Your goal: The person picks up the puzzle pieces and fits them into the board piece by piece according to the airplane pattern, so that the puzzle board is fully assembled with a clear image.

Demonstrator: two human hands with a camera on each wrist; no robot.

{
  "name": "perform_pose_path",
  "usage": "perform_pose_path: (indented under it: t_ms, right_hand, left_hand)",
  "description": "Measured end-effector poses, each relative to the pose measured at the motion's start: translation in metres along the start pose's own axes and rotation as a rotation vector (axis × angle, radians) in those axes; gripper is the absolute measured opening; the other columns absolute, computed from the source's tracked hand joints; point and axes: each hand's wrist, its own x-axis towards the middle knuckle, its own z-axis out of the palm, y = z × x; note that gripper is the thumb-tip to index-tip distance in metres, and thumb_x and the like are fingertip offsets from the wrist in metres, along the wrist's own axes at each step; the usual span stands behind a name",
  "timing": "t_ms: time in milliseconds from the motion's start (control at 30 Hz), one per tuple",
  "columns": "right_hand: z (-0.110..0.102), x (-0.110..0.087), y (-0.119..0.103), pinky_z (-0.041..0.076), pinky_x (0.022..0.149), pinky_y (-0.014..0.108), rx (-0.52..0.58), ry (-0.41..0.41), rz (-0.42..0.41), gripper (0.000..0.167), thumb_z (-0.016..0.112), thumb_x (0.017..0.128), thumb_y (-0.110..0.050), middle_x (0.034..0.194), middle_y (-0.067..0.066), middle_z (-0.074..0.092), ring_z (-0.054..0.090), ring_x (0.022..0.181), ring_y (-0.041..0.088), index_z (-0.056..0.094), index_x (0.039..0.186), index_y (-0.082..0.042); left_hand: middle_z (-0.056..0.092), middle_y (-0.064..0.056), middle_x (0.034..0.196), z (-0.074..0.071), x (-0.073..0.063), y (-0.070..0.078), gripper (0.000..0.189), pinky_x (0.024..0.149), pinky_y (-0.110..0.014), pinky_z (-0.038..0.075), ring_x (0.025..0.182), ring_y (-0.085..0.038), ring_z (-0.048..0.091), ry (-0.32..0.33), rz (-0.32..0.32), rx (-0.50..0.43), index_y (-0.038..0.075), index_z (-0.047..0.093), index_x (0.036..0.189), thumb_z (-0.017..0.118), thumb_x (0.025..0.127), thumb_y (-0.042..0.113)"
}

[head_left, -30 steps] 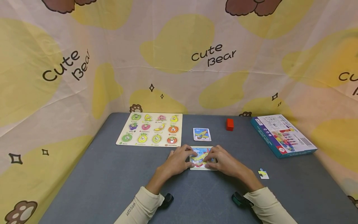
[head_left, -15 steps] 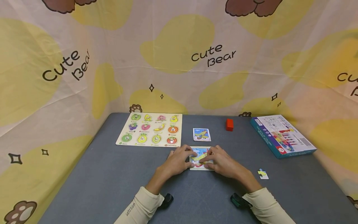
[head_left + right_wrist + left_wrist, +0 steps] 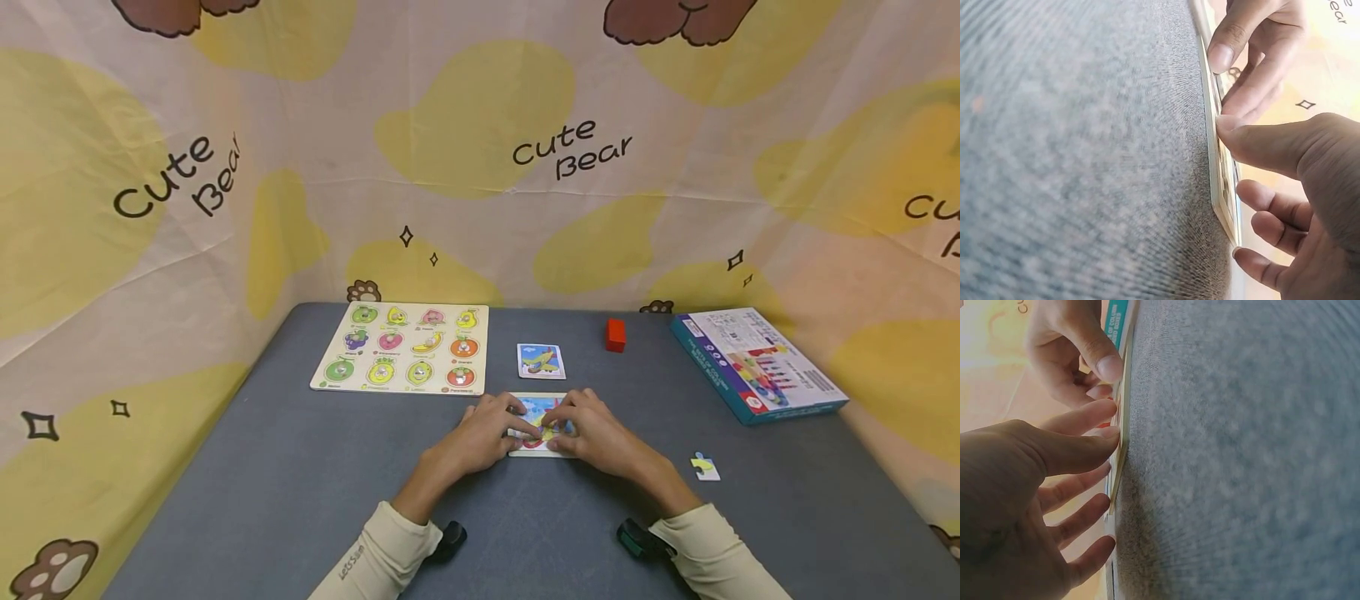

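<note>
A small jigsaw puzzle (image 3: 537,408) with an airplane picture lies in its pale tray in front of me, partly hidden under both hands. My left hand (image 3: 483,433) rests at its left side, index finger stretched over the picture and thumb at the near edge. From the right, my right hand (image 3: 596,429) touches the picture with its index finger, thumb low near the front rim. In both wrist views the fingertips meet the thin tray from above, with fingers extended or loosely bent. One loose puzzle piece (image 3: 705,467), yellow, white and blue, lies to the right.
Behind the puzzle is an airplane picture card (image 3: 541,362). A fruit peg board (image 3: 405,350) lies back left. At the back right are a red block (image 3: 616,335) and a flat teal-edged box (image 3: 765,362). Printed cloth walls (image 3: 465,208) rise behind the grey table (image 3: 330,475).
My left index finger has reached right and down toward the middle of the picture. The right fingers have shifted slightly left over the puzzle. The loose piece stays in place.
</note>
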Motion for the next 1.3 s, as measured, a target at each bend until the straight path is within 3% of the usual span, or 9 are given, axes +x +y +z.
perform_pose_path:
  t_ms: [533, 933, 1300]
  right_hand:
    - [-0.023, -0.016, 0.019, 0.043, 0.093, 0.045, 0.062, -0.043, 0.028, 0.031, 0.080, 0.096, -0.030, 0.114, 0.000, 0.066, 0.050, 0.109, 0.021, 0.078, 0.123, -0.016]
    - [-0.050, -0.060, 0.049, 0.046, 0.095, 0.049, 0.025, 0.014, 0.094, 0.036, 0.083, 0.093, -0.034, 0.115, -0.004, 0.069, 0.054, 0.111, 0.021, 0.077, 0.124, -0.017]
    - [-0.072, -0.104, 0.070, 0.049, 0.087, 0.036, -0.003, 0.069, 0.147, 0.039, 0.086, 0.090, -0.037, 0.111, -0.008, 0.068, 0.056, 0.104, 0.016, 0.077, 0.122, -0.017]
  left_hand:
    - [0.060, -0.004, 0.144, 0.000, 0.001, 0.001, 0.028, 0.091, -0.048, 0.040, 0.126, -0.028, 0.053, -0.016, -0.019, 0.016, 0.032, 0.082, 0.122, 0.072, 0.101, 0.017]
    - [0.060, -0.005, 0.142, 0.001, -0.001, 0.000, 0.027, 0.089, -0.045, 0.037, 0.126, -0.028, 0.051, -0.004, -0.012, -0.023, 0.029, 0.082, 0.121, 0.072, 0.101, 0.016]
    - [0.060, -0.004, 0.142, 0.002, 0.000, -0.001, 0.027, 0.089, -0.045, 0.037, 0.125, -0.027, 0.051, -0.006, -0.018, -0.025, 0.029, 0.082, 0.122, 0.072, 0.101, 0.016]
